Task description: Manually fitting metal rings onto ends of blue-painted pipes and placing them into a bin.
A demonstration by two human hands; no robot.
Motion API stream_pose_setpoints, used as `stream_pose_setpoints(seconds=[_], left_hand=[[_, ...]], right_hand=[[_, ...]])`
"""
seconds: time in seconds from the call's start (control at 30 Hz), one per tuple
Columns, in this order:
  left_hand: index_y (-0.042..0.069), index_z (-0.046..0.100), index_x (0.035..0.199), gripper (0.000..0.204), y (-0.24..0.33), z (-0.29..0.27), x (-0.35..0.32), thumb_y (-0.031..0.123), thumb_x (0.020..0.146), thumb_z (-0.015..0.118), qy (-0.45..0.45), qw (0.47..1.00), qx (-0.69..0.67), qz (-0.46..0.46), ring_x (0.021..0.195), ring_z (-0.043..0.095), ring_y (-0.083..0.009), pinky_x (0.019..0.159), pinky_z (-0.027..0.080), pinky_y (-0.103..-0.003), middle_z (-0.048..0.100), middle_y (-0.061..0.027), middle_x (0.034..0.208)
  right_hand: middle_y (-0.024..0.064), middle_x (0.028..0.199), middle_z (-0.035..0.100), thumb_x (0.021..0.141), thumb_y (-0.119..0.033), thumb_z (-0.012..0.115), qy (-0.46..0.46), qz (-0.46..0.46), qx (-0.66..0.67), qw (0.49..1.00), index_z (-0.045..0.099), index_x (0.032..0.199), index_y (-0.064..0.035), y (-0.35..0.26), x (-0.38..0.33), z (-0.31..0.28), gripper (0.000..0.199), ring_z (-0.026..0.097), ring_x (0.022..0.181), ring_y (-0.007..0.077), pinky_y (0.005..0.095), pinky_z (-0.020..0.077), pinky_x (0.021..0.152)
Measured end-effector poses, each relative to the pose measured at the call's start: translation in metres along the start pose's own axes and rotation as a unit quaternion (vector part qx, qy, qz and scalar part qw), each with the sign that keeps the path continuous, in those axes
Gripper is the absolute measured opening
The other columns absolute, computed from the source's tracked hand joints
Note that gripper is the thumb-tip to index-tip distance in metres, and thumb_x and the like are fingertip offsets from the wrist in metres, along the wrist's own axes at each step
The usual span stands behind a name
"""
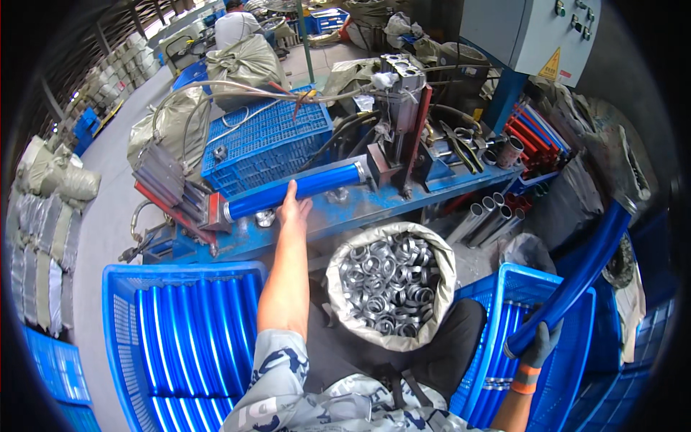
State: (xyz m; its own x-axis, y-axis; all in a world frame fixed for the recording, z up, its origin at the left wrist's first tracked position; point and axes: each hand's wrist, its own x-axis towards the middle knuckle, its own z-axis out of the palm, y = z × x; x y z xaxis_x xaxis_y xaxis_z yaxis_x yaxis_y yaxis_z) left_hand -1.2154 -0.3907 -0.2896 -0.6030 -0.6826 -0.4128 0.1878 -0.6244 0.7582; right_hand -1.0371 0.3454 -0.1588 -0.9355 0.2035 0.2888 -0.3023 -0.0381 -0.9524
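Note:
A blue metal tube (291,190) lies lengthwise between two clamp blocks of a bench machine, a silvery ring at each end. My bare left hand (291,207) is at its middle, thumb over the near side and the other fingers partly hidden below it. At the right, my right hand (541,347), in a dark glove with an orange cuff, grips the near end of a second blue tube (586,266), which slants up and away. Between my knees stands a white sack (332,281) full of loose metal rings (389,284).
A blue crate (115,288) of blue tubes stands at my left, another blue crate (586,317) at my right. Behind the blue bench (345,212) is an upturned blue crate (266,137). A control box (504,36) hangs upper right. Another person (236,29) sits far back.

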Motion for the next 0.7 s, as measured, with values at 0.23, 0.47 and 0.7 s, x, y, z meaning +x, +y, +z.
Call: stream_pose_setpoints(seconds=[0.23,0.47,0.7], left_hand=[[-0.003,0.054,0.163,0.095,-0.015,0.011,-0.002,0.054,0.098,0.093,-0.023,0.997,0.055,-0.044,0.132,0.074,-0.0519,0.110,0.061,-0.061,0.067,-0.0380,0.149],[-0.001,0.043,0.172,0.104,0.022,-0.066,0.082,0.066,0.103,0.083,-0.109,0.991,0.030,-0.076,0.161,0.054,-0.0436,0.130,0.050,-0.049,0.054,-0.0341,0.169],[-0.004,0.046,0.171,0.120,0.071,-0.041,0.077,0.078,0.094,0.086,-0.084,0.982,0.148,-0.088,0.150,0.067,-0.0340,0.117,0.057,-0.039,0.062,-0.0225,0.170]], right_hand=[[0.0160,0.148,0.071,0.107,-0.008,0.074,0.153,0.028,-0.113,0.981,0.044,0.173,0.0044,0.005,-0.044,-0.114,0.074,0.076,0.115,0.0251,0.0394,0.0608,0.107],[0.0132,0.134,0.077,0.093,-0.005,0.091,0.096,0.179,-0.276,0.939,0.062,0.151,0.0050,0.071,-0.100,-0.210,0.066,0.074,0.121,0.0238,0.0393,0.0600,0.106],[0.0246,0.160,0.066,0.093,-0.016,0.091,0.156,0.230,-0.456,0.845,0.048,0.178,-0.0172,0.217,-0.151,-0.227,0.095,0.067,0.147,0.0422,0.0487,0.0528,0.126]])
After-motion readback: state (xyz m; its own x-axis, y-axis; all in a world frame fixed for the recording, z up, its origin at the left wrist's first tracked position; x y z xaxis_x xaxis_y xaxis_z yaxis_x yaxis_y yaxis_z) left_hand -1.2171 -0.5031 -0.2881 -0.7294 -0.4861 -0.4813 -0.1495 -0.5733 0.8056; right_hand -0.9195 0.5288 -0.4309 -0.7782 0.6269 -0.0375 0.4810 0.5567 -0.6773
